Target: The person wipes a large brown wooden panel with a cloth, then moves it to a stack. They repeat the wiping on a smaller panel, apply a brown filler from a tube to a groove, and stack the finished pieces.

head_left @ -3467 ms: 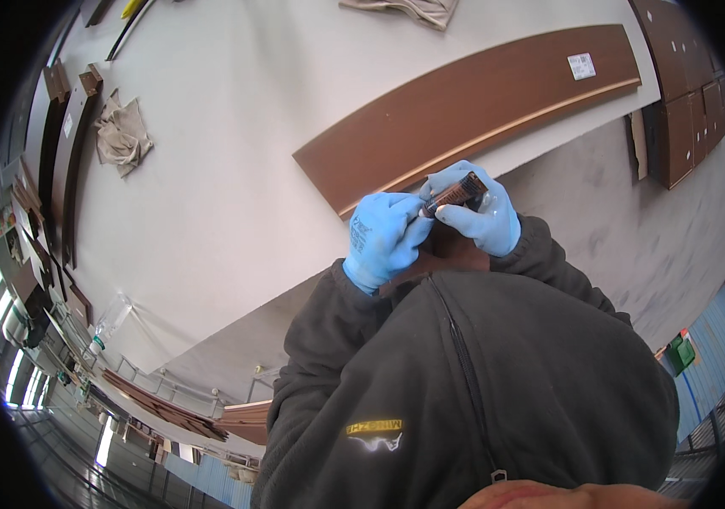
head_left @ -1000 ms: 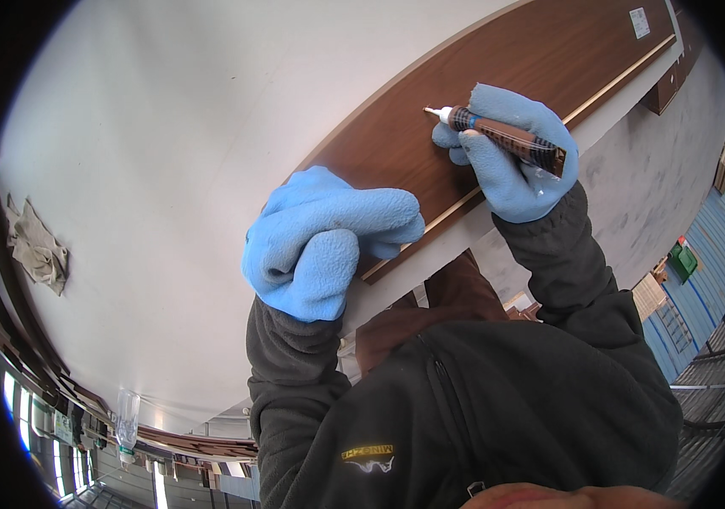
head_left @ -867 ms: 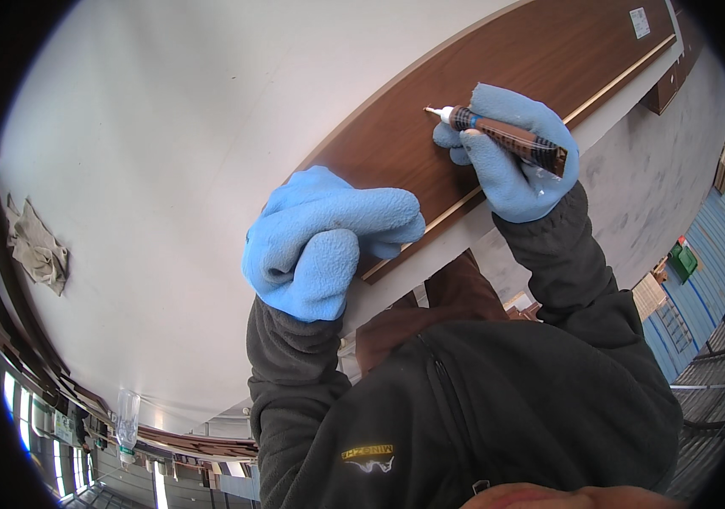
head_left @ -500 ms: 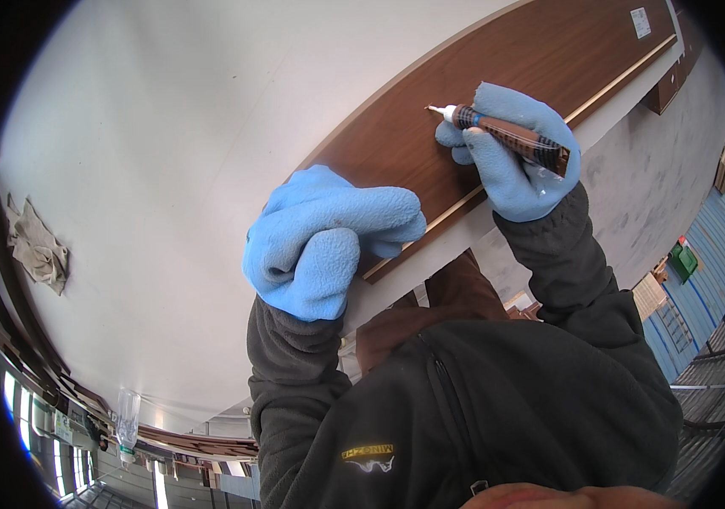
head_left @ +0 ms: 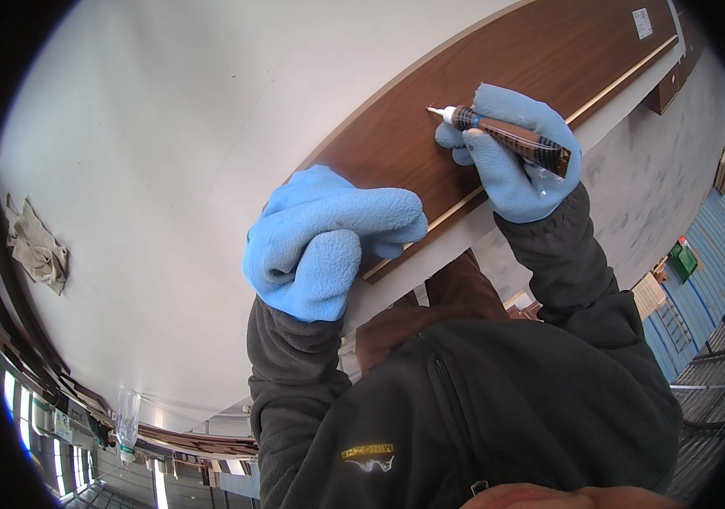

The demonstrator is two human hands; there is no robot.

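Over a brown board at one o'clock, a blue-gloved right hand clamps its fingers on a brown tube at two; near centre, toward ten, the left hand folds its fingers together.

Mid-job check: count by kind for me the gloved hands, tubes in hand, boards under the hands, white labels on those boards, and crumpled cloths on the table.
Blue-gloved hands: 2 (left hand, right hand)
Brown tube: 1
Brown board: 1
White label: 1
Crumpled cloth: 1
Total: 6
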